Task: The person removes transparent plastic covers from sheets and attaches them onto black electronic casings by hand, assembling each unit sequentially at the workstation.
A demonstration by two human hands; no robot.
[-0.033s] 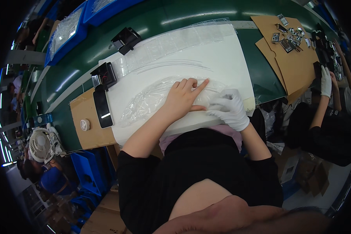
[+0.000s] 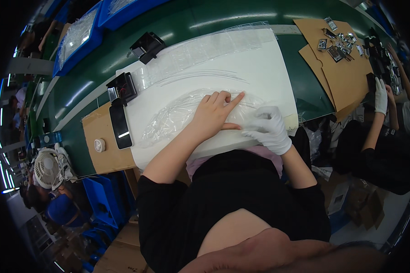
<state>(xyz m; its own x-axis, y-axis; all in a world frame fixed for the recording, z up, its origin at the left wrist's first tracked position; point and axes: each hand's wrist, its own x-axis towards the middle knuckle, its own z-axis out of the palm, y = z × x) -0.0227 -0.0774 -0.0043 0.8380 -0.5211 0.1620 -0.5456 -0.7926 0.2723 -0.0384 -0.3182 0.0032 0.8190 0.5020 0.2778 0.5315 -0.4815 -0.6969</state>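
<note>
A clear plastic bag (image 2: 166, 119) lies crinkled across the white sheet (image 2: 269, 59) in front of me. Pressed on the bag is my bare left hand (image 2: 214, 111), its index finger and thumb stretched apart and the other fingers bent. My right hand (image 2: 271, 129), in a white glove, is at the bag's right end, fingers curved toward the thumb near the left thumb tip. Whatever its fingertips pinch is too thin to make out. Several thin, pale strands (image 2: 200, 76) lie just beyond the bag, and a strip of clear plastic pouches (image 2: 191, 54) runs along the sheet's far edge.
Black devices (image 2: 146, 47) and a dark phone (image 2: 120, 127) stand left of the sheet, near a white tape roll (image 2: 99, 145) on cardboard. Blue bins (image 2: 79, 38) are at the far left. Cardboard at right (image 2: 337, 77) bears small metal parts. A co-worker's gloved hand (image 2: 381, 95) is beyond.
The fingers of my right glove have shifted slightly and lifted a little. My left hand and the bag stay in place.
</note>
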